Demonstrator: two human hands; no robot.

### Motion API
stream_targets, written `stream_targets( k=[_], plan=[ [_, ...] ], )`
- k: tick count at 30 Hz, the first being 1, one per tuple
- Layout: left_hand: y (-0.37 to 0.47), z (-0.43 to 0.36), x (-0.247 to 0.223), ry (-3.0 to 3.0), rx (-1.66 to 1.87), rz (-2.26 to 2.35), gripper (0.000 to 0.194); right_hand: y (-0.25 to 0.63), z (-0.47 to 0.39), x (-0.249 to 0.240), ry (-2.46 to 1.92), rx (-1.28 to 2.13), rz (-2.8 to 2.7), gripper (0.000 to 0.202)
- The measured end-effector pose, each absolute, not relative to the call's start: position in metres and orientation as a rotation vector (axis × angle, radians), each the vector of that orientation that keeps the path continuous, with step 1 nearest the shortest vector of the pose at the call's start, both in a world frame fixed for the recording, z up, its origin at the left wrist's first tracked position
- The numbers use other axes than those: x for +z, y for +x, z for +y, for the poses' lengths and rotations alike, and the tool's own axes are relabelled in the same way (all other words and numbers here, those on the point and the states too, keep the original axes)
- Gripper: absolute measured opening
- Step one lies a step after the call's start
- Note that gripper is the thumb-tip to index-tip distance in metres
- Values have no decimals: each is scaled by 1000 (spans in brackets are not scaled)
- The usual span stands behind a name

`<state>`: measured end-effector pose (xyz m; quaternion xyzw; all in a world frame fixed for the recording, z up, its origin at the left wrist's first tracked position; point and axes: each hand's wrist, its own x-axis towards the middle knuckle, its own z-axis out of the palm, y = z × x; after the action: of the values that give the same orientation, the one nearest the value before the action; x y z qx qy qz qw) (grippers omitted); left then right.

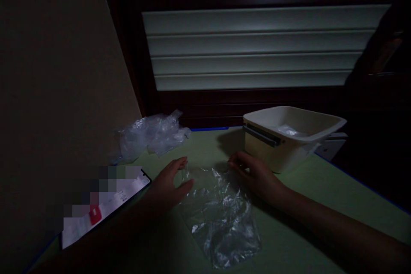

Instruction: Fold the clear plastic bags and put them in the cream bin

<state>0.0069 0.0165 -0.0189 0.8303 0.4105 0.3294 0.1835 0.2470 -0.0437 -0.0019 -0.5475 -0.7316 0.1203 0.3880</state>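
Note:
A clear plastic bag [224, 218] lies wrinkled on the green table [160, 239], between my two hands. At its upper left corner is my left hand [173, 182], thumb and fingers apart, with the bag's edge beside the fingertips. My right hand [252, 173] has its fingers pinched together at the bag's upper right corner, closed on the bag's edge.
Crumpled clear plastic bags [154, 135] are piled at the back left. A white bin [292, 145] with a dark handle holds some clear plastic at the back right. A lit phone [109, 209] lies at the left. Behind the table stands a dark panel with pale slats [257, 47].

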Motion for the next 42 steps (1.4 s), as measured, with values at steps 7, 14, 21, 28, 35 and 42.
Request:
stream_targets(
  k=[7,14,21,28,35,42],
  plan=[
    [5,22,-9,2189,822,1080,32,246,-42,-1,-1313,405,-1759,12],
    [5,25,-6,2221,825,1079,15,258,-28,-14,-1380,983,-1519,46],
    [4,25,-1,2262,788,1063,15,266,-24,-15,-1375,1041,-1593,13],
    [2,26,2,2343,741,1003,13,268,-25,-11,-1419,923,-1725,7],
    [0,27,0,2519,739,879,14,268,-29,-8,-1464,668,-1918,10],
    [-4,25,-1,2787,654,761,30,265,-34,-3,-1520,306,-2106,20]
  ],
)
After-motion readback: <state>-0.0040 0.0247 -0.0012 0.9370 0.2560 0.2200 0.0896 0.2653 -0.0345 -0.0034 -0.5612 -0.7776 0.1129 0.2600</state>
